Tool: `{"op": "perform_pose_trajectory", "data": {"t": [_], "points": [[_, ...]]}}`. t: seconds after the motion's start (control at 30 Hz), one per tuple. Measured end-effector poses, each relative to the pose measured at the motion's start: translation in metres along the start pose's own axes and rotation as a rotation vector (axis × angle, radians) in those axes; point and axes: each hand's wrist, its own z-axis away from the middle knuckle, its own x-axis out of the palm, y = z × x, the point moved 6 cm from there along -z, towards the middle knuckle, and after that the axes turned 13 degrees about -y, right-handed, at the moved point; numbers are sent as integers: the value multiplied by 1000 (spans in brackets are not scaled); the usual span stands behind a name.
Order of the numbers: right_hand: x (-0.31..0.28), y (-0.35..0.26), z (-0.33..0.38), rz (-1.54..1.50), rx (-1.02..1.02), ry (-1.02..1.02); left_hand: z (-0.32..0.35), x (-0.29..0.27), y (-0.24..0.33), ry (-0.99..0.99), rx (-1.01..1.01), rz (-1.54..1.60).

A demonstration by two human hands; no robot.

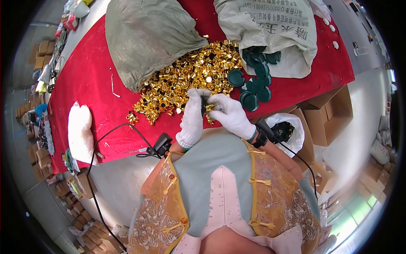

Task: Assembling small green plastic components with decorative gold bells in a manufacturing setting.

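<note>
Both of my hands wear white knitted gloves and meet at the near edge of a heap of shiny gold caps [198,67]. My left hand [193,116] is closed on a dark green piece [204,103], seen nearly edge-on and partly hidden by the fingers. My right hand [230,112] pinches a small gold cap [209,108] against that green piece. Just right of the heap lie several dark green round lids [255,86], some overlapping. More of them spill from the mouth of a white woven sack [292,55].
A full grey-green sack [148,38] leans over the heap's far left on the red-covered table [93,76]. A white plastic bag [80,131] lies at the left edge. By my right forearm are an open white bag [296,137] with dark pieces and cardboard boxes [334,127]. Black cables [91,169] run from my wrists.
</note>
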Motion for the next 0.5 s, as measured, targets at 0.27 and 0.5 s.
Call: {"op": "perform_pose_trajectory", "data": {"t": [0.27, 0.5], "points": [[5, 6, 0, -24, -42, 2, 0, 5, 0, 17, 18, -53], [19, -19, 5, 929, -300, 35, 4, 6, 6, -56, 148, -329]]}}
